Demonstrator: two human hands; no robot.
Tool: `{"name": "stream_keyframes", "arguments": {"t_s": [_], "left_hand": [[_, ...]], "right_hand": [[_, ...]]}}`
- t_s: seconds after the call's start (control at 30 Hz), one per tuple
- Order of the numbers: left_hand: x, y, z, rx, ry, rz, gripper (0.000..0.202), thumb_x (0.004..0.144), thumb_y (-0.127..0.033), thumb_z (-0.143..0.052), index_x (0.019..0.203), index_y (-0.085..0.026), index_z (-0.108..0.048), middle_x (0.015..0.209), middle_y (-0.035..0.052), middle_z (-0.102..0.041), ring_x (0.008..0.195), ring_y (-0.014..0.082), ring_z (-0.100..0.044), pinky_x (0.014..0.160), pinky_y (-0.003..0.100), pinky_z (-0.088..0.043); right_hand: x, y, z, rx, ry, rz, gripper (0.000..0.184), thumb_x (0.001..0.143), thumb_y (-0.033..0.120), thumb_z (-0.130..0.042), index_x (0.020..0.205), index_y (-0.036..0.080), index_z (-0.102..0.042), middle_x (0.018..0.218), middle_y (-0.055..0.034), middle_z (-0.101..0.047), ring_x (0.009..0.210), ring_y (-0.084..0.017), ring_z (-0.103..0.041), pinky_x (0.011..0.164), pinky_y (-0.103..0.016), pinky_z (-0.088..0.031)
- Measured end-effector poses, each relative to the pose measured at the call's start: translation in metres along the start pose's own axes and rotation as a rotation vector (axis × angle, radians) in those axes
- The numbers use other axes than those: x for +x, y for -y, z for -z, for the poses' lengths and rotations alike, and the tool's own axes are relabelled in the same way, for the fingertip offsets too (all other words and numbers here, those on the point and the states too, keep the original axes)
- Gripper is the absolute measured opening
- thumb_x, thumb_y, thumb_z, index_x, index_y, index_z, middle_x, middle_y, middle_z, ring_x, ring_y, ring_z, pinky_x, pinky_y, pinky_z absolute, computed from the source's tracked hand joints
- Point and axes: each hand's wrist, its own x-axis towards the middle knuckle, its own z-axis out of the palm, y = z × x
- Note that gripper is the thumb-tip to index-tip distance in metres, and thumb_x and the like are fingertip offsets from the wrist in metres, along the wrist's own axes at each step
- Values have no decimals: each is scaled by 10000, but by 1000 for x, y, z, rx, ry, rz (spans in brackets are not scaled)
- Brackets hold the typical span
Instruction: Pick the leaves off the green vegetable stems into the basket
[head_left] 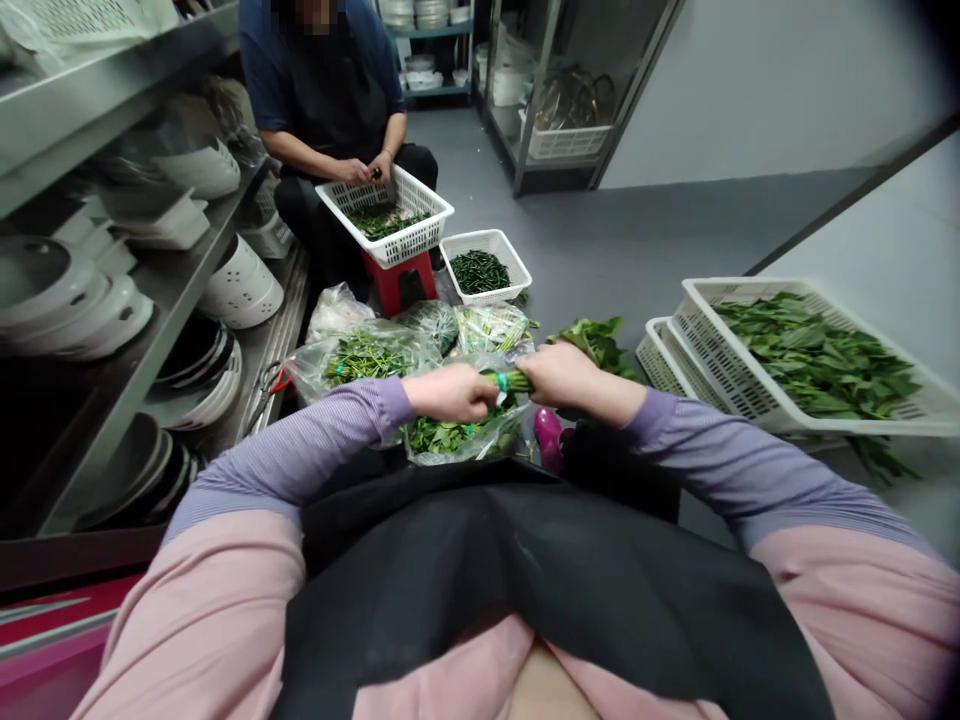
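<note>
A bunch of leafy greens [596, 343] is stretched between my two hands, its leaves fanning out beyond my right hand. My right hand [559, 375] is closed around the stems. At the stem end, my left hand [450, 392] is closed by a green band [502, 384] that wraps the bunch; its fingertips are partly hidden. Just below, an open plastic bag [469, 455] holds more banded greens. Beyond my left hand lies another clear bag with cut green stems [364, 357].
A white basket of leafy greens [817, 350] is stacked at right. Opposite, a seated co-worker [322, 90] handles greens over a white basket [409, 250] on a red stool [397, 290]. A smaller basket of green pieces [480, 272] stands beside it. Shelves [202, 250] with pans and red-handled scissors [266, 390] line the left.
</note>
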Motion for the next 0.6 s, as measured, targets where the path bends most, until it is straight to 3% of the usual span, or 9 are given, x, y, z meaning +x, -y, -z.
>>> {"name": "stream_keyframes", "arguments": {"t_s": [0.07, 0.13, 0.23, 0.33, 0.4, 0.5, 0.6], "left_hand": [[-3, 3, -15, 123, 39, -12, 72, 614, -180, -547, 578, -185, -608, 566, 40, -589, 511, 129, -491, 523, 245, -340], [-5, 19, -19, 247, 12, 105, 78, 603, -171, -557, 532, -168, -589, 582, 77, -597, 542, 152, -526, 525, 256, -344], [-6, 51, 7, 399, -191, 360, 164, 677, -207, -501, 593, -145, -628, 666, 118, -621, 633, 191, -570, 558, 275, -363], [-9, 76, 43, 500, -407, 496, 243, 743, -264, -449, 691, -144, -654, 731, 114, -630, 734, 210, -583, 634, 291, -387], [-17, 92, 53, 488, -365, 529, 224, 748, -263, -459, 724, -147, -650, 761, 106, -631, 763, 215, -582, 679, 300, -399], [-42, 127, 45, 337, -192, 675, 122, 702, -183, -525, 638, -117, -605, 716, 111, -614, 740, 205, -574, 722, 305, -413], [-72, 168, 32, 222, -220, 823, 216, 653, -114, -582, 463, -110, -479, 547, 88, -535, 698, 178, -550, 755, 299, -417]], "right_hand": [[2, -7, 0, 229, 86, -39, 276, 631, 273, -603, 880, 156, -614, 782, -70, -644, 713, -199, -582, 651, -280, -401], [0, -8, -6, 461, 229, 55, 314, 616, 309, -602, 900, 176, -616, 770, -16, -649, 665, -162, -584, 605, -240, -405], [-4, -7, -28, 460, 395, 145, 291, 581, 306, -621, 849, 196, -637, 730, 2, -655, 640, -154, -590, 577, -228, -407], [-2, -18, -52, 98, 309, -57, 245, 555, 247, -631, 786, 171, -660, 747, -88, -670, 687, -214, -613, 620, -283, -417], [1, -34, -59, -16, 194, -196, 273, 588, 262, -612, 834, 157, -662, 802, -139, -673, 745, -250, -622, 646, -310, -419], [4, -55, -55, 182, 97, -263, 353, 656, 355, -558, 954, 182, -633, 845, -102, -676, 743, -219, -622, 618, -270, -415], [4, -56, -51, 332, 74, -244, 383, 655, 371, -543, 990, 203, -619, 828, -57, -673, 726, -191, -613, 602, -241, -404]]}}
